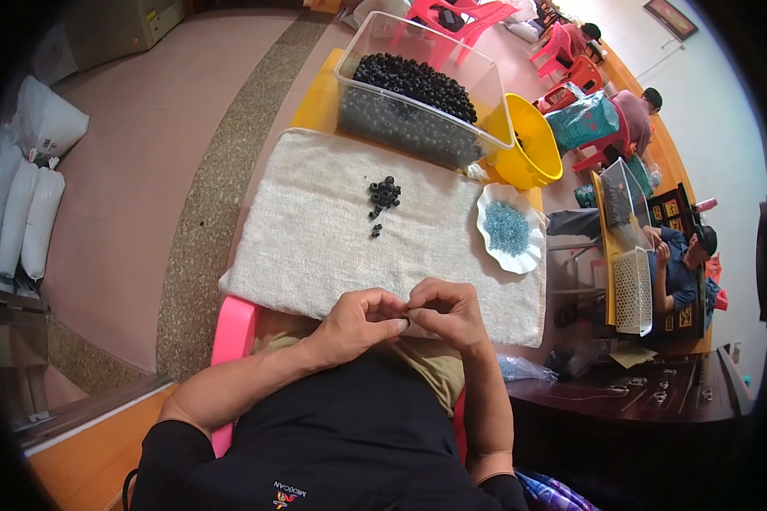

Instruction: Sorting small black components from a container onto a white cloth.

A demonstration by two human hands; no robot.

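Note:
Both hands meet over the near edge of a white towel [315, 213], close to my lap. The fingers of my left hand [358, 324] are pinched around a small black part [406, 316], mostly hidden by the fingertips. My right hand [450, 317] pinches at the same spot, thumb and forefinger touching the left fingertips. Farther up the towel lies a small pile of black ring-shaped parts [385, 192], with a few strays trailing toward me. To the right, a white scalloped dish [533, 255] holds many tiny pale-blue pieces [507, 228].
Beyond the towel stands a clear plastic bin [418, 136] of black parts, beside a yellow container [528, 153]. A pink chair [234, 328] is under me. At right, a person [686, 268] works near a white perforated basket [633, 294]. White sacks [25, 213] stand far left.

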